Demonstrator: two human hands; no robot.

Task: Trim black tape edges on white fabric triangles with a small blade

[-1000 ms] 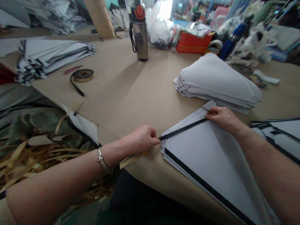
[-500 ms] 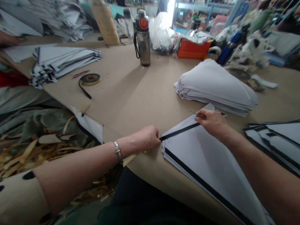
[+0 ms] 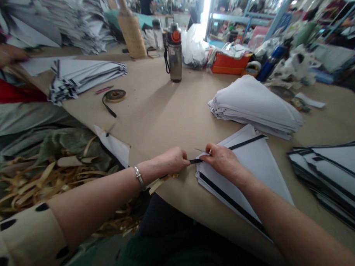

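Note:
A stack of white triangular sheets (image 3: 260, 165) edged with black tape lies at the near edge of the brown table (image 3: 165, 114). My left hand (image 3: 171, 161) is closed in a pinch on the end of the black tape strip (image 3: 244, 142) at the stack's near-left corner. My right hand (image 3: 222, 160) is closed close beside it, pressing on the tape along the top sheet's edge and holding a thin metal tool whose tip pokes out to the left. The two hands almost touch.
A second white stack (image 3: 255, 103) lies behind, taped sheets (image 3: 333, 174) at right, another pile (image 3: 82, 76) at left. A tape roll (image 3: 113, 96), a water bottle (image 3: 174, 51) and an orange box (image 3: 230, 63) sit farther back. Another person's hand (image 3: 4, 55) is at far left. Paper strips (image 3: 42, 176) litter the floor.
My right hand has slid leftward along the black tape, from the far end of the sheet's edge to right beside my left hand. My left hand has stayed put, still pinching the tape end.

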